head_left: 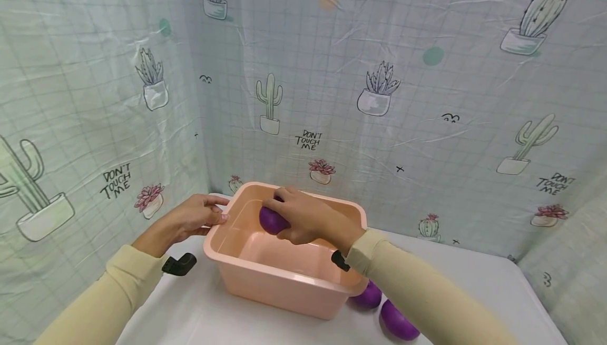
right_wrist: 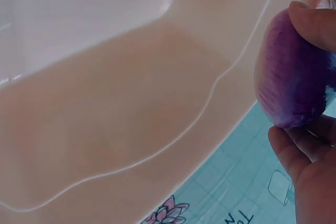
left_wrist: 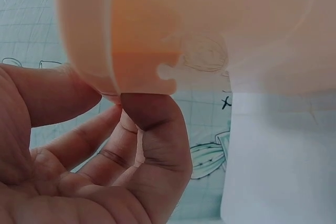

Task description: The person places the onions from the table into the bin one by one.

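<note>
A peach-coloured plastic basin stands on the white table. At its left end, the left hand pinches the rim between thumb and curled index finger, as the left wrist view shows close up. Over the inside of the basin, the right hand grips a smooth, rounded purple object. In the right wrist view this purple object looks oval and faintly streaked, with thumb and fingers at opposite ends. I cannot tell its exact kind. The basin floor that shows is bare.
Two more rounded purple objects, one by the basin's right corner and one nearer the front, lie on the white table, partly hidden by the basin and right sleeve. A cactus-print curtain hangs behind and at the sides.
</note>
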Available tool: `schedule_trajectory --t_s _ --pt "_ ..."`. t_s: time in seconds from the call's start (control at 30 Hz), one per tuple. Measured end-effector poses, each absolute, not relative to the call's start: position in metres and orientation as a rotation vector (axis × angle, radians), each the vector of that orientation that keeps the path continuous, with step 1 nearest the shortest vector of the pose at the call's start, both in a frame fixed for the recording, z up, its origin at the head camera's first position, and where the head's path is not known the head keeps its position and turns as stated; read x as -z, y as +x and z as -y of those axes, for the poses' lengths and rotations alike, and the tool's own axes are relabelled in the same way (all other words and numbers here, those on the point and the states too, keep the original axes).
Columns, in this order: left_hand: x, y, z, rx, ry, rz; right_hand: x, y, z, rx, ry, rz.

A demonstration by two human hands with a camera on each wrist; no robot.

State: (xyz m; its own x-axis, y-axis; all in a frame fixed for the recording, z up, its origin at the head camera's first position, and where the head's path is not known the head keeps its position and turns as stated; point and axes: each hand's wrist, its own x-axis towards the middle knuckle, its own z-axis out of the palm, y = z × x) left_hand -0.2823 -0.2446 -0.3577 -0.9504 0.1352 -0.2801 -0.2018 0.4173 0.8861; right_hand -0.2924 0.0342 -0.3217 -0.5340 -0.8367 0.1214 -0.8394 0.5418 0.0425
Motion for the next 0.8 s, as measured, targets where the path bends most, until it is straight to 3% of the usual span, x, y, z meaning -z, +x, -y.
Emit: schedule_trajectory --t_s 0.8 --pt "0.357 -0.287 0.243 -1.543 -0.081 -2.366 0.352 -0.329 -0.005 0.099 1.543 2.696"
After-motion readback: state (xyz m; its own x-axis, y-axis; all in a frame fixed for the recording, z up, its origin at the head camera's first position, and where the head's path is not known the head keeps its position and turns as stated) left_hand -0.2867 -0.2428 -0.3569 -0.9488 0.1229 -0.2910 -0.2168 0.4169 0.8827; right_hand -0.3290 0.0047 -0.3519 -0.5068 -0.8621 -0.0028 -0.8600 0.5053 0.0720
